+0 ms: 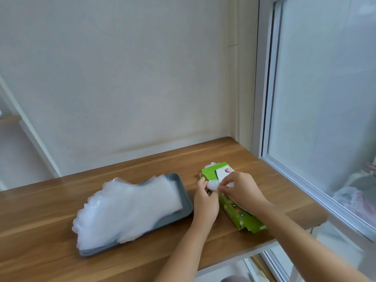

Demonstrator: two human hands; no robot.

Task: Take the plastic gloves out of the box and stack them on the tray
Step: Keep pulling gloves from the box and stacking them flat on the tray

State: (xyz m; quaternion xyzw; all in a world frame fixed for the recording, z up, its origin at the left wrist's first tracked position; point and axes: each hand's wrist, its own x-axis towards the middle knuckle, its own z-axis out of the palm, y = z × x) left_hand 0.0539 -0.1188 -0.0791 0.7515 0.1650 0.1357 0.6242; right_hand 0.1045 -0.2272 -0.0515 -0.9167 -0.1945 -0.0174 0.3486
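A green and white glove box [238, 212] lies on the wooden table, right of a grey tray [184, 197]. A thick stack of clear plastic gloves [126, 208] lies on the tray, its finger ends hanging over the tray's left edge. A bunched clear glove [213, 185] sticks out of the box's top opening. My right hand [238, 188] pinches that glove from the right. My left hand [205, 202] rests against the box's left side, with its fingertips on the same glove.
The wooden table [142, 167] stands against a cream wall. A white-framed sliding window [305, 119] runs along the right side, close to the table's right end. The table's front edge is near my forearms.
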